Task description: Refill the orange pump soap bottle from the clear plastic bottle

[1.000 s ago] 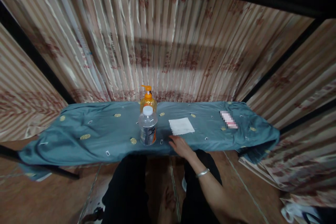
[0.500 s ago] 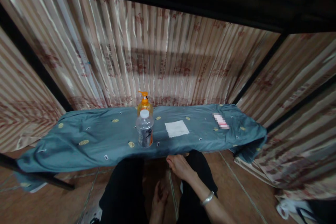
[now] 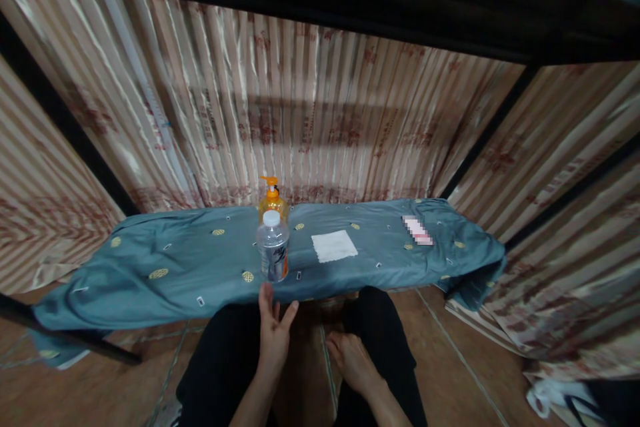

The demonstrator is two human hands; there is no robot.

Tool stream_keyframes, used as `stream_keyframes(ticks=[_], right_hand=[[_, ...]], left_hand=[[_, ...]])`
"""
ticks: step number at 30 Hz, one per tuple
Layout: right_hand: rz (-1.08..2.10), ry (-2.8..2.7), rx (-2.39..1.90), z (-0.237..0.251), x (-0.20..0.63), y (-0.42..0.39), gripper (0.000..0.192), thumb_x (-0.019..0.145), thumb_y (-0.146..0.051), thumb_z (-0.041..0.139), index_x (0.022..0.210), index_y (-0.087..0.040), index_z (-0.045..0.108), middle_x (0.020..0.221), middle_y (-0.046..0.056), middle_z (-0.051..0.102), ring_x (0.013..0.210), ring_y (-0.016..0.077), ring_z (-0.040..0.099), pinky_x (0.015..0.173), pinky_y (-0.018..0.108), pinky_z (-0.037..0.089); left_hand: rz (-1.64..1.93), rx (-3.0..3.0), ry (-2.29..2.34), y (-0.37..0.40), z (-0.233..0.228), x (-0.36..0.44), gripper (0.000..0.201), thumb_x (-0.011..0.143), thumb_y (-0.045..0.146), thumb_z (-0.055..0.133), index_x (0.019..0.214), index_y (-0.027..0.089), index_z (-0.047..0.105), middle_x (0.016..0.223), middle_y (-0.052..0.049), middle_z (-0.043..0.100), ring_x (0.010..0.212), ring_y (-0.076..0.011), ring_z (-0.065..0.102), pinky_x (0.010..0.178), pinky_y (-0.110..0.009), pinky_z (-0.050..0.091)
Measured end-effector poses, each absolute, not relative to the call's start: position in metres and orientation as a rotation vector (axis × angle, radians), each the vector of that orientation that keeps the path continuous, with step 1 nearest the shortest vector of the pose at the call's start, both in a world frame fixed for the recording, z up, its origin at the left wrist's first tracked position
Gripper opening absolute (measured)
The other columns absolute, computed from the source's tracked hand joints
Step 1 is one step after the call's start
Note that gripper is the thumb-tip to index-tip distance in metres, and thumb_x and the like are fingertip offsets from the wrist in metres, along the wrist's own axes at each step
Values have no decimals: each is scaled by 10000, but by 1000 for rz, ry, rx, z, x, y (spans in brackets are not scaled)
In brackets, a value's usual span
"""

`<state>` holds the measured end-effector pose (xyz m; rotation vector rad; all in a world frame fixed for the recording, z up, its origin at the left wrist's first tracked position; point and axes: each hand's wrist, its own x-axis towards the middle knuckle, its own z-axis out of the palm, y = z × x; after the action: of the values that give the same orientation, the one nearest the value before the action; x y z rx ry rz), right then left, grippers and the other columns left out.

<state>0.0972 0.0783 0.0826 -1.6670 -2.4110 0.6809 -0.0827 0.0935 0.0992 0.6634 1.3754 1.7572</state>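
My left hand (image 3: 276, 328) is raised at the table's front edge, fingers spread and holding nothing. Its fingertips are just below a clear plastic bottle (image 3: 273, 250) with a white cap and a dark and orange label, standing upright. I cannot tell whether they touch it. Directly behind the bottle, and partly hidden by it, is a yellow pump bottle (image 3: 273, 203) with an orange pump head. To the right of both lies a flat white cloth or tissue (image 3: 335, 246). My right hand (image 3: 351, 359) hangs low over my right knee, its fingers curled in, and no object shows in it.
A blue-green patterned cloth (image 3: 200, 257) covers the narrow table. A blurred pink and white item (image 3: 418, 231) lies at its right. Dark metal bars (image 3: 487, 130) frame the space, with a striped curtain (image 3: 320, 113) behind. A white bag (image 3: 555, 395) sits on the floor at right.
My left hand has risen from between my knees to the table edge below the clear bottle, fingers spreading. My right hand has drawn down and back from the edge. The table items stay put.
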Motion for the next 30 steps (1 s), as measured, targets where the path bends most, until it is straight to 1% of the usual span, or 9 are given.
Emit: stream_keyframes(ticks=[3,8,10,13,15,18,21,25,30], right_hand=[[813,-2343,-1661,83,102,79,302,1029,-196,447,864,-224,699,862,45,784,857,196,763,687,238,447],[936,-2159,-1423,104,97,105,295,1018,-266,458,905,-212,724,829,33,770,788,179,733,739,255,499],[913,-2046,-1284,124,88,134,242,991,-291,506,1045,-217,730,873,43,785,811,199,741,769,289,535],[819,-1945,-1115,167,64,194,274,957,-298,578,1196,-226,692,1060,72,789,936,218,747,872,338,561],[721,-1894,-1072,199,41,237,304,929,-294,639,1227,-245,677,1130,72,777,997,221,738,904,352,560],[637,-1877,-1077,241,2,294,386,890,-331,725,1257,-226,663,1186,88,759,1077,233,715,936,361,546],[583,-1985,-1098,264,-35,331,430,873,-410,758,1229,-179,684,1160,95,759,1065,235,703,929,342,521],[567,-2209,-1119,269,-61,346,338,855,-455,771,1084,-210,734,998,10,765,946,209,696,847,295,496],[408,-2169,-1241,269,-37,338,277,888,-411,737,1029,-174,722,887,29,728,831,194,658,760,273,439]], left_hand=[[1819,809,1476,111,123,-97,1060,695,389,822,1561,214,237,1707,-186,210,1588,-291,180,1257,-411,179],[1833,993,1580,151,143,-118,1127,707,422,824,1596,208,164,1724,-182,155,1595,-292,141,1267,-407,124],[1809,1037,1625,160,140,-124,1164,685,447,831,1600,185,161,1718,-196,156,1598,-311,116,1271,-423,98],[1775,1063,1680,159,124,-130,1184,675,478,829,1599,155,161,1712,-225,142,1594,-352,106,1271,-473,101],[1750,1059,1717,153,109,-134,1189,684,490,820,1599,131,151,1703,-248,141,1591,-369,108,1269,-498,97],[1701,1100,1771,146,94,-137,1149,737,529,776,1608,148,132,1703,-235,147,1591,-358,120,1266,-510,132],[1719,1159,1758,144,90,-138,1120,753,527,770,1612,175,144,1706,-210,160,1593,-347,119,1267,-502,144],[1709,1187,1754,141,93,-139,1099,806,514,744,1626,151,108,1712,-231,119,1595,-334,112,1266,-506,150],[1746,1328,1772,130,101,-142,1013,860,468,723,1637,192,136,1701,-218,186,1583,-348,171,1258,-530,186]])
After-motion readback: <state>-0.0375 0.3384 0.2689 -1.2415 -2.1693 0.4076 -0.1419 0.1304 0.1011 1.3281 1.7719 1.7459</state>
